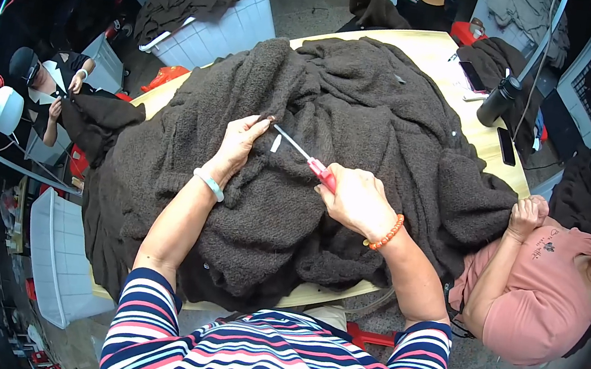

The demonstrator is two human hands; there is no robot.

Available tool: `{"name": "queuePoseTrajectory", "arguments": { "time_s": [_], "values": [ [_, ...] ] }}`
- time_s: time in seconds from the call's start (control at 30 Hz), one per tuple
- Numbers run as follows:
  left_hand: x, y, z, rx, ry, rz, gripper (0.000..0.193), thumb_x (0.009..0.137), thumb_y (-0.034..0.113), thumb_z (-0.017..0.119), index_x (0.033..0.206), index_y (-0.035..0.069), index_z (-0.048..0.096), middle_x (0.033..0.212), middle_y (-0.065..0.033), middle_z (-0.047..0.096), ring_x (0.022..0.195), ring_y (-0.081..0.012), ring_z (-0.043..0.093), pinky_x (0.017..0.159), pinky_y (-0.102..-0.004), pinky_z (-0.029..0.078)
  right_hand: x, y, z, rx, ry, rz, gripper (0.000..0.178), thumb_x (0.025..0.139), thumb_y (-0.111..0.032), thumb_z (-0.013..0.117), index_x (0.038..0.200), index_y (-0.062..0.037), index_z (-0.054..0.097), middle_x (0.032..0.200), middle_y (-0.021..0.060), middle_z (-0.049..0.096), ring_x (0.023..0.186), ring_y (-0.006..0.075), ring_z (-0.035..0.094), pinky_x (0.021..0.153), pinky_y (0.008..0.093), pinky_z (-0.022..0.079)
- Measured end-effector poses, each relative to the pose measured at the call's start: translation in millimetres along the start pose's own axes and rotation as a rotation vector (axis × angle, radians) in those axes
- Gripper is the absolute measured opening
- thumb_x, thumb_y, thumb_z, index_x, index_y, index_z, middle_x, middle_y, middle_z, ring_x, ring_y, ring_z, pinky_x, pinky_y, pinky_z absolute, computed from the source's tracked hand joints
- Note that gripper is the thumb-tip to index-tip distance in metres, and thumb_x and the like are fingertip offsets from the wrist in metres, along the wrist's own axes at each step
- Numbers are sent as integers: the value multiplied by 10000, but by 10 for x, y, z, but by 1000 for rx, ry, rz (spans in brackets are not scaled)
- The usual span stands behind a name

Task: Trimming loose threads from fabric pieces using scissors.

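Observation:
A large heap of dark brown knit garments [270,207] covers most of the pale wooden table in front of me. My left hand [239,142] is closed, thumb and fingers pinching a bit of the brown knit near the heap's middle. My right hand [361,201] grips a red-handled tool [325,175] with a long thin metal shaft, shaped like a screwdriver. Its tip reaches the knit right beside my left fingertips; the exact shape of the tip is too small to make out. A small white label [276,143] lies on the fabric just below the shaft.
A co-worker in pink [544,289] at the right holds the heap's edge. Another person [56,92] handles brown cloth at the left; a third stands beyond the table [431,45]. A black bottle [499,102] and a phone [506,146] stand at right. White bins [215,31] flank the table.

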State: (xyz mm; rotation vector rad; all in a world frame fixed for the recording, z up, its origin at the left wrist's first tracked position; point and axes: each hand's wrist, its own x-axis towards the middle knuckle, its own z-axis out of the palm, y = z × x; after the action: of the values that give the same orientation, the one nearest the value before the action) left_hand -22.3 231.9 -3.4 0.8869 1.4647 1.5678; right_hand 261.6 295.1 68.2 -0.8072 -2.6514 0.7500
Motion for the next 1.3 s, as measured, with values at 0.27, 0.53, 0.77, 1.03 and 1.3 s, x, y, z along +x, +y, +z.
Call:
{"name": "queuePoseTrajectory", "arguments": {
  "time_s": [0.27,0.53,0.77,1.03,1.3],
  "values": [
    [-32,88,26,-198,-36,-102,267,929,130,641,1159,-5,652,1085,-43,686,955,-99,618,857,-247,487,-150,-177,24,28,-177,-103,248,860,-281,644,926,-42,621,777,203,672,770,391,675,709,481,534],
    [-376,206,-49,-123,55,-101,268,961,164,611,1168,-2,643,956,2,659,843,-75,574,762,-215,462,-497,-374,-79,71,-319,-23,266,863,-307,665,929,-59,594,771,206,654,769,422,645,703,490,503],
    [-903,73,-325,98,54,89,287,970,143,591,1213,-6,630,973,16,651,850,-47,547,794,-197,435,-637,-643,8,16,-284,-122,231,869,-275,660,921,-69,566,690,177,636,688,401,652,627,488,512],
    [-1739,695,-280,1403,212,591,842,623,307,864,1350,80,505,1261,-134,504,1207,-344,443,1004,-480,314,-841,-710,82,56,-196,-1,212,866,-234,684,943,-64,582,713,181,631,719,398,642,646,455,500],
    [-1474,846,-1112,1143,239,472,379,659,-79,580,1020,4,657,899,-141,674,869,-288,659,802,-346,510,-977,-1007,196,8,-419,-130,291,871,-332,665,1029,-106,572,736,172,657,717,400,659,658,494,519]
  ]
}}
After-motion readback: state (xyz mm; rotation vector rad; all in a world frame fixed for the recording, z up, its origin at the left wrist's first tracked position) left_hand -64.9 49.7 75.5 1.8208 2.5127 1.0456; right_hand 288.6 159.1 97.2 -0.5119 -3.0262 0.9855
